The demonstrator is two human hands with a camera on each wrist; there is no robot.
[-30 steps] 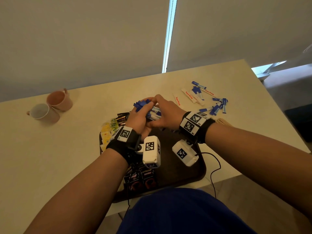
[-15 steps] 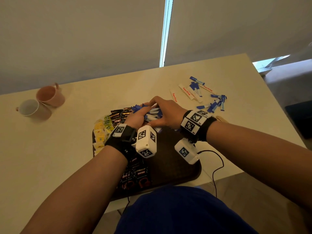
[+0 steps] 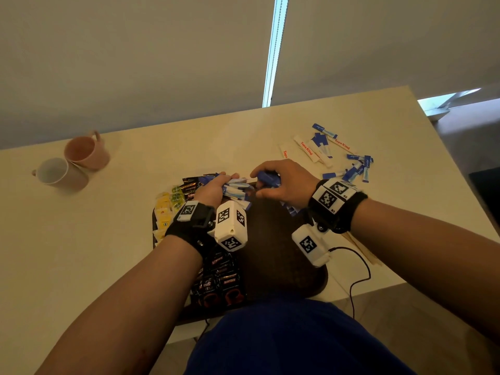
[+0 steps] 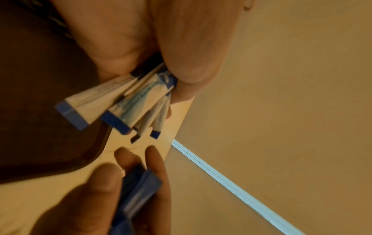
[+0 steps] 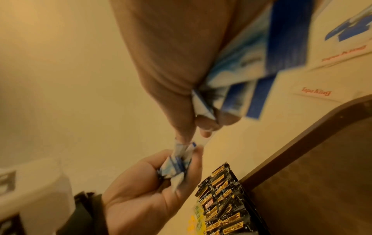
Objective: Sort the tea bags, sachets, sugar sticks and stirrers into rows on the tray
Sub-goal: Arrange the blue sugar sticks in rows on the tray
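Over the far edge of the dark brown tray [image 3: 281,266], my left hand [image 3: 213,189] grips a bundle of blue-and-white sugar sticks [image 3: 236,189], fanned out in the left wrist view [image 4: 124,101]. My right hand [image 3: 281,184] holds a few more blue sticks [image 3: 267,178], large and blurred in the right wrist view [image 5: 253,63]. The hands sit a short gap apart. On the tray's left lie yellow tea bags [image 3: 163,209], black-and-gold sachets [image 3: 190,186] and black Kopiko sachets [image 3: 219,282]. More blue sticks [image 3: 354,169] and white Tapa King sticks [image 3: 308,151] lie loose on the table, right.
Two mugs, one pink [image 3: 85,151] and one white inside [image 3: 58,174], stand at the far left of the cream table [image 3: 81,239]. Wooden stirrers [image 3: 362,250] lie right of the tray near the table's front edge. A black cable [image 3: 357,282] hangs from my right wrist.
My hands were pressed together round one bundle of blue sticks; now they have drawn apart, each keeping part of it. The view has shifted slightly.
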